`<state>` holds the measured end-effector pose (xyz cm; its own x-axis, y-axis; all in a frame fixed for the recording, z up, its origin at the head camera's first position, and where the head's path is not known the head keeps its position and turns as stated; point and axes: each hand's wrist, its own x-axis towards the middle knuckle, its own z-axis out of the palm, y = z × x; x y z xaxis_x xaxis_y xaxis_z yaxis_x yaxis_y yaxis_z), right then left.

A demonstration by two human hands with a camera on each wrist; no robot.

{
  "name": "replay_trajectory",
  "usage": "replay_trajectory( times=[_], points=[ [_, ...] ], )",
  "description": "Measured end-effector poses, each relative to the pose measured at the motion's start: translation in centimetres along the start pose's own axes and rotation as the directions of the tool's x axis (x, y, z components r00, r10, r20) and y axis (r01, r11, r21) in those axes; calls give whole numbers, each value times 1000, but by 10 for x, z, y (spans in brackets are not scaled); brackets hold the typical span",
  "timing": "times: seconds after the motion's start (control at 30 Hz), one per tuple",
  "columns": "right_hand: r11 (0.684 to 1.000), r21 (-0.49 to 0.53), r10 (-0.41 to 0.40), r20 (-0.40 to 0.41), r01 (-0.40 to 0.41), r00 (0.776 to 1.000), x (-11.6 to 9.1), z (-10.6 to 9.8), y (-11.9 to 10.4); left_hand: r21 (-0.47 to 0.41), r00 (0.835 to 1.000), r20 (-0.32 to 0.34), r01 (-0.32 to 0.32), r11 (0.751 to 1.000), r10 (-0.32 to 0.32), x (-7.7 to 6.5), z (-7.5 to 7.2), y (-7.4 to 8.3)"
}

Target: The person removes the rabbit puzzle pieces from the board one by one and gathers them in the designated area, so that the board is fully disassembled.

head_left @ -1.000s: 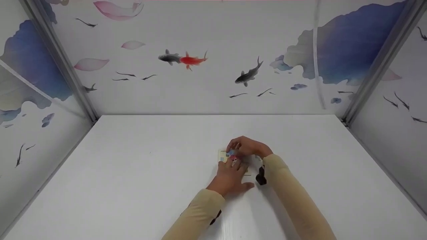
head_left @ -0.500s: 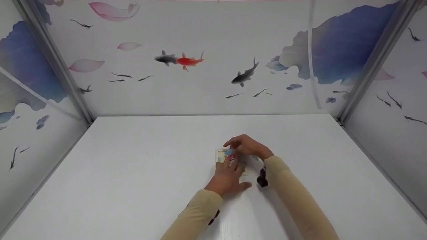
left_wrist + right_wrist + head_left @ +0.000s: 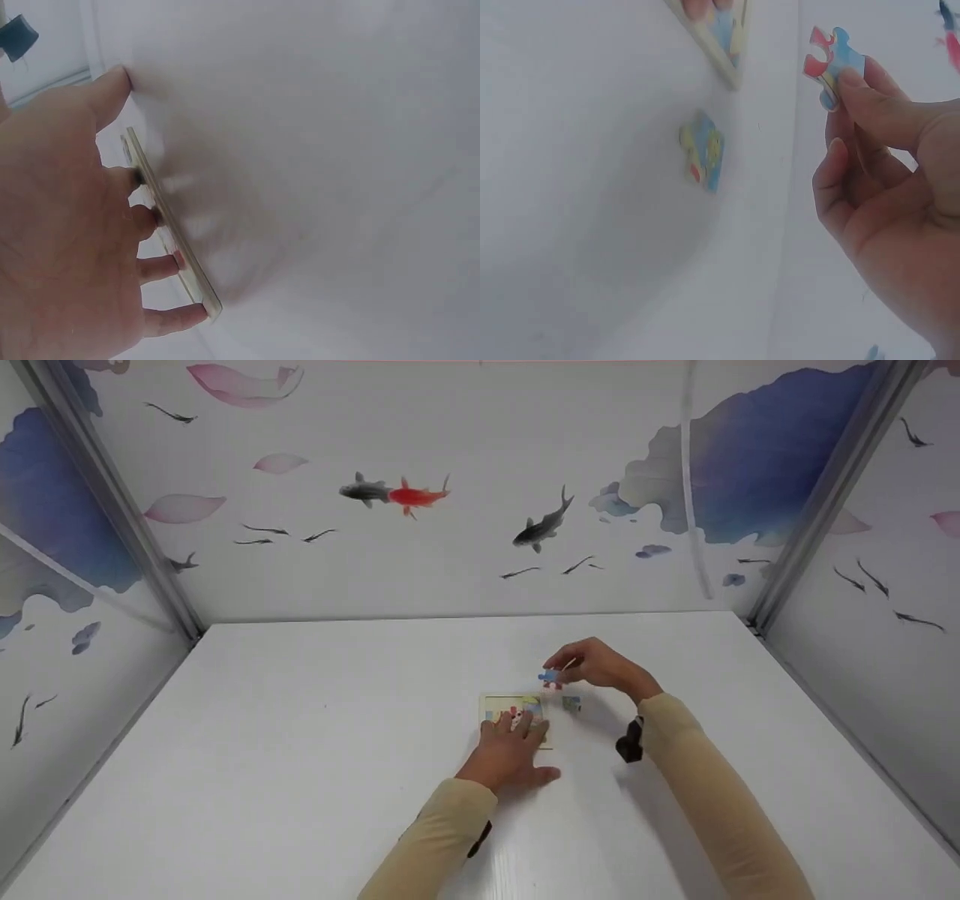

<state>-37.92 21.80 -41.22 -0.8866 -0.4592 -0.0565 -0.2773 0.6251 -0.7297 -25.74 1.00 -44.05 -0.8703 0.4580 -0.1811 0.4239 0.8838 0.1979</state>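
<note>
My left hand (image 3: 504,754) rests on a shallow wooden jigsaw tray (image 3: 484,706), fingers spread over its near part and thumb out on the table. In the left wrist view the tray (image 3: 176,229) appears edge-on under the fingertips. Pieces with colourful print lie inside, partly hidden by the fingers. Beyond the tray's far right corner, my right hand (image 3: 600,666) pinches a blue and red jigsaw piece (image 3: 843,58) between thumb and fingers, above the table. A thin edge shows lower among those fingers; I cannot tell what it is.
A loose jigsaw piece (image 3: 571,703), blue, yellow and green, lies on the white table (image 3: 300,780) just right of the tray. Printed panels with fish and petals (image 3: 420,540) wall in the table at the back and sides.
My right hand has moved from over the tray to the right and away, and now holds the blue and red jigsaw piece up. The loose piece is uncovered. My left hand stays on the tray.
</note>
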Motion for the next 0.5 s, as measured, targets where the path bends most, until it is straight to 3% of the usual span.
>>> replay_trajectory(
  times=[0.23, 0.5],
  points=[
    [997, -45, 60, -21, -61, 998, -20, -21, 22, 3, 1000, 21, -7, 1000, 7, -1, -6, -2],
    [983, -90, 157, -27, -158, 987, -39, -21, 48, -29, 999, 31, -6, 1000, 7, -1, -7, -2]
  ],
)
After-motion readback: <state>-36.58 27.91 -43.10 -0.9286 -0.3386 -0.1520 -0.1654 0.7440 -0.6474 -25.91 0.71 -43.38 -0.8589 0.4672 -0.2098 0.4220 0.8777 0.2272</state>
